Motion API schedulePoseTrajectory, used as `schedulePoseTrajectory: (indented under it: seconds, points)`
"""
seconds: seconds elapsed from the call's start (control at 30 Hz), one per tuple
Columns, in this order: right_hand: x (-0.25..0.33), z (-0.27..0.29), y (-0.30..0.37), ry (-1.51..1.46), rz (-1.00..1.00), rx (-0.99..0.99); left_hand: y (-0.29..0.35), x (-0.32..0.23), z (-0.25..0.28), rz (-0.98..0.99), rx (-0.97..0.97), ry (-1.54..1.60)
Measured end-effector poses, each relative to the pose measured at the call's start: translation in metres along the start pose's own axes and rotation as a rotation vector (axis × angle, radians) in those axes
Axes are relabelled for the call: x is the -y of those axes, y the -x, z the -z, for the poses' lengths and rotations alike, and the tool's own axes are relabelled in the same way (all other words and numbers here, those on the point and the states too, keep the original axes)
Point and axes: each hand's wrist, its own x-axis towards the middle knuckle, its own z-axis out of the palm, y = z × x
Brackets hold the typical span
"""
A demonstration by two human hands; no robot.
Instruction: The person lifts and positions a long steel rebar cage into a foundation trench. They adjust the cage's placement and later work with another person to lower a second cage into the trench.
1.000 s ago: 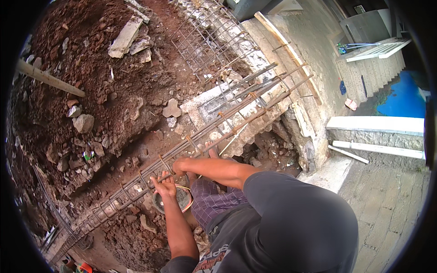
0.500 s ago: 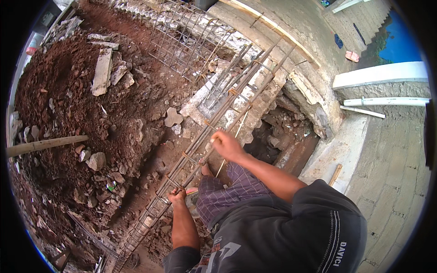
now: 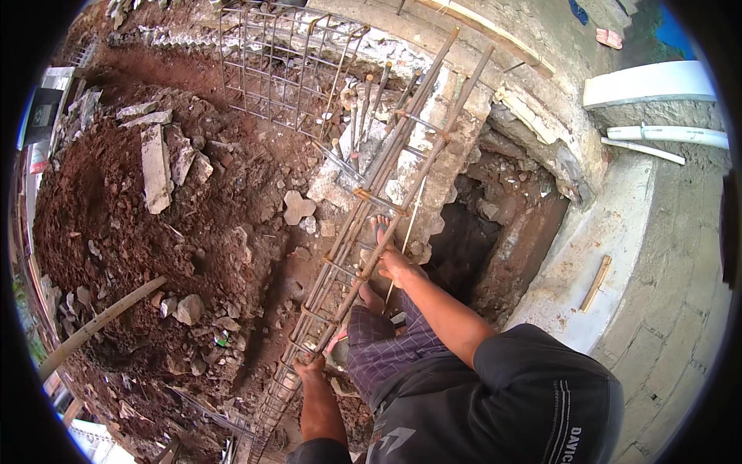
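A long rebar cage [image 3: 379,203] runs diagonally from the lower left to the upper right, its long bars joined by rusty stirrups. My left hand [image 3: 310,366] is closed on its lower part. Farther up, my right hand [image 3: 393,263] grips the cage's right-hand bar, fingers partly hidden by the bar. One of my feet, in a sandal [image 3: 379,226], shows through the bars just beyond the right hand.
A deep pit [image 3: 464,232] opens right of the cage. Upright rebar mesh [image 3: 286,69] stands at the far side. On the left lie a reddish soil heap [image 3: 100,193], concrete slabs [image 3: 156,170] and a wooden pole [image 3: 108,319]. White pipes [image 3: 672,134] lie at the right.
My right hand has come down onto the cage's bar from just above it. The cage and my left hand sit lower in view, and the whole view has shifted.
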Motion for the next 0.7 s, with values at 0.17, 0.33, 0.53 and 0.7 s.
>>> schedulePoseTrajectory:
  seconds: [0.17, 0.33, 0.53, 0.7]
  points:
    - [-0.005, -0.012, 0.008, 0.008, 0.189, 0.065, 0.026, 0.011, -0.015, -0.175, -0.042, -0.356]
    - [-0.005, -0.020, -0.017, 0.106, 0.163, -0.095, 0.061, 0.039, -0.038, -0.951, 0.049, -0.952]
    - [-0.011, -0.016, -0.030, 0.217, 0.141, -0.103, 0.056, 0.051, -0.069, -1.203, -0.179, -1.324]
    - [-0.008, -0.013, -0.043, 0.142, 0.206, -0.050, 0.039, 0.035, -0.055, -0.816, -0.022, -1.063]
